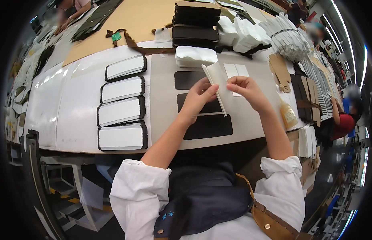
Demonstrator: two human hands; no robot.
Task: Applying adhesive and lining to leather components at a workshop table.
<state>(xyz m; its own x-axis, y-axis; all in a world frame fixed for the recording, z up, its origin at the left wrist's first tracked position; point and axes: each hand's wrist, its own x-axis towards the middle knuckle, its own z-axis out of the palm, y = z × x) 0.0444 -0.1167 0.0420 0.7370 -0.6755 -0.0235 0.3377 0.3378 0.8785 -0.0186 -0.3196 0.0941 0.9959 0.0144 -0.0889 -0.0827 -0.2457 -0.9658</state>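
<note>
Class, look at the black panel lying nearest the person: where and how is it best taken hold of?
Probably the black panel is best pinched at its right short edge, coming in low from the right. It lies flat and looks thin, so a fingertip would likely need to lift that edge first. In this view the left forearm is close to its left end, making that side more awkward.
</note>
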